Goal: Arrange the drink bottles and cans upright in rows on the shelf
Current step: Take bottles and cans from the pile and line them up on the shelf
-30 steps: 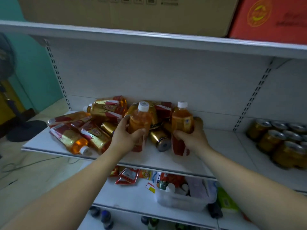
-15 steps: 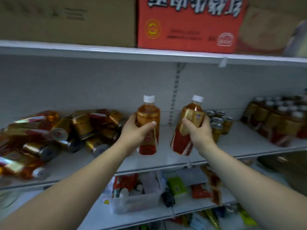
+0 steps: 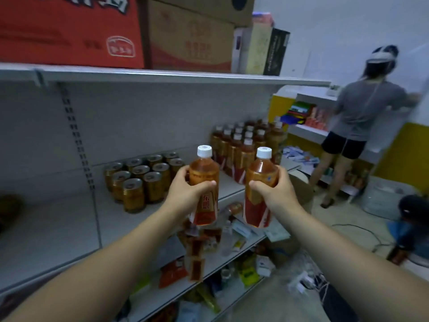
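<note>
The left hand [image 3: 185, 196] grips the left bottle [image 3: 204, 170] and the right hand [image 3: 276, 196] grips the right bottle [image 3: 261, 170]. Both bottles are upright in the air in front of the shelf [image 3: 51, 228], near the cans [image 3: 141, 180] and the standing bottles [image 3: 241, 149] at the far right. Fingers hide the middle of both labels, and the packets [image 3: 173, 273] below are too blurred to tell what they are.

Bare forearms [image 3: 109, 263], left hand [image 3: 185, 197], right hand [image 3: 277, 196]
</note>
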Tool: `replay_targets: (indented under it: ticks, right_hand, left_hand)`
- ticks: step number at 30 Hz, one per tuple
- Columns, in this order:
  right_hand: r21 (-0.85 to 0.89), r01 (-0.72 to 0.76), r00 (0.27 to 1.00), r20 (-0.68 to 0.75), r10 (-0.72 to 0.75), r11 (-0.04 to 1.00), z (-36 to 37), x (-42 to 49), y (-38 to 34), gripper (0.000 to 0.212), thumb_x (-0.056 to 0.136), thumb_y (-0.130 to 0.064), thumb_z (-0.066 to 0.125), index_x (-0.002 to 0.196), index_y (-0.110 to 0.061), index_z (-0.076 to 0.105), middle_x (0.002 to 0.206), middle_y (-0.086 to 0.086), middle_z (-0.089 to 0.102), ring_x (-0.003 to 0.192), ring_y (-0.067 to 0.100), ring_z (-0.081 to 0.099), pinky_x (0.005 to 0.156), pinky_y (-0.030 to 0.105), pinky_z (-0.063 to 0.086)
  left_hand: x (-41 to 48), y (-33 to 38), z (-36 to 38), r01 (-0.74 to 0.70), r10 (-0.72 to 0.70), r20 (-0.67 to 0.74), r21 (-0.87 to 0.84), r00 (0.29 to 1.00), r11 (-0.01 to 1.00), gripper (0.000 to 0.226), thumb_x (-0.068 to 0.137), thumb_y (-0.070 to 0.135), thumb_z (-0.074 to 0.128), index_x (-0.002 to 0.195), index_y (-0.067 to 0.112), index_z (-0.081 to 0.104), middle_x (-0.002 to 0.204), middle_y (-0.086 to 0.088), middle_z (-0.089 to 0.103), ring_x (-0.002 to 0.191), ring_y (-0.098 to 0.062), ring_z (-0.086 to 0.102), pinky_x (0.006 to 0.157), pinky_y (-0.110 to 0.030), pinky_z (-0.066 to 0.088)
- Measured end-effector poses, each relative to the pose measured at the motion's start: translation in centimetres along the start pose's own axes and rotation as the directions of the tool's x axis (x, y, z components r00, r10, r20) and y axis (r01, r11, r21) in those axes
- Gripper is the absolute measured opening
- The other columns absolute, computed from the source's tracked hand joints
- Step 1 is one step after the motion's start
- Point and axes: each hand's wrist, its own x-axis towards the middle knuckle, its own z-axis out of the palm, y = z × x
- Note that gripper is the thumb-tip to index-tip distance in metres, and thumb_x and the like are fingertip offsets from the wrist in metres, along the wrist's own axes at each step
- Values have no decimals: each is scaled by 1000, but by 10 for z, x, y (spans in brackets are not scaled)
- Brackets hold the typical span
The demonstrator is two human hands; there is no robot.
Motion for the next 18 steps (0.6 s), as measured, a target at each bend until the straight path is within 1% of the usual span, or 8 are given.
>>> replay_targets:
  ticks: [2,4,5,8,11,15,16,18]
  right_hand:
    - [-9,-33,999,-4,33,999,-22,14,12,54,79,-26,77,119,-31,42,102,-10,55,95,15,54,82,34,41]
    - [-12,-59,998,-9,59,998,-36,31,24,54,79,-24,77,119,-30,41,102,-8,54,97,16,54,84,35,42]
    - [-17,-69,998,-14,69,997,-40,40,31,54,79,-24,77,118,-31,41,103,-8,55,99,18,54,85,36,43]
    - [-48,-103,994,-30,102,993,-45,75,48,55,77,-24,78,119,-29,43,107,-4,57,103,22,55,88,38,44]
    - [-92,-120,993,-32,118,988,-46,117,62,57,75,-25,79,122,-26,47,111,-1,58,104,21,56,88,37,44]
    - [-152,-117,993,-29,114,982,-42,180,83,61,72,-28,82,124,-26,50,114,-1,61,105,21,58,92,40,47]
    - [-168,-124,992,-19,123,978,-40,196,88,63,71,-30,82,125,-26,50,113,-2,62,105,22,58,93,41,48]
    - [-185,-129,991,14,134,974,-35,224,96,63,71,-30,83,125,-25,50,112,-1,62,104,23,59,90,41,49]
  left_hand:
    - [16,-4,28,10,-11,36,33,999,999,61,66,27,83,118,26,49,110,2,63,101,-19,63,90,-44,52]
    - [32,-9,50,6,-9,56,53,998,999,66,63,32,84,119,27,49,110,4,62,102,-18,62,92,-44,51]
    - [40,-12,60,4,-7,61,55,998,998,63,66,30,83,118,28,48,109,6,62,101,-15,61,90,-41,51]
    - [67,-22,83,4,-8,71,62,997,998,53,74,27,79,116,32,47,103,14,59,93,-5,58,80,-30,49]
    - [102,-35,97,7,-9,46,64,999,998,47,76,24,77,113,31,50,97,15,59,86,-1,57,74,-25,47]
    - [150,-51,108,8,-7,-10,83,1000,997,40,76,22,77,101,37,51,95,16,59,88,-4,58,83,-30,48]
    - [160,-54,109,21,-19,-18,90,1000,996,42,74,24,78,103,38,51,98,14,60,92,-8,60,87,-34,49]
    - [174,-59,111,56,-53,-24,122,998,991,55,65,39,81,110,38,50,106,10,62,102,-15,61,94,-41,49]
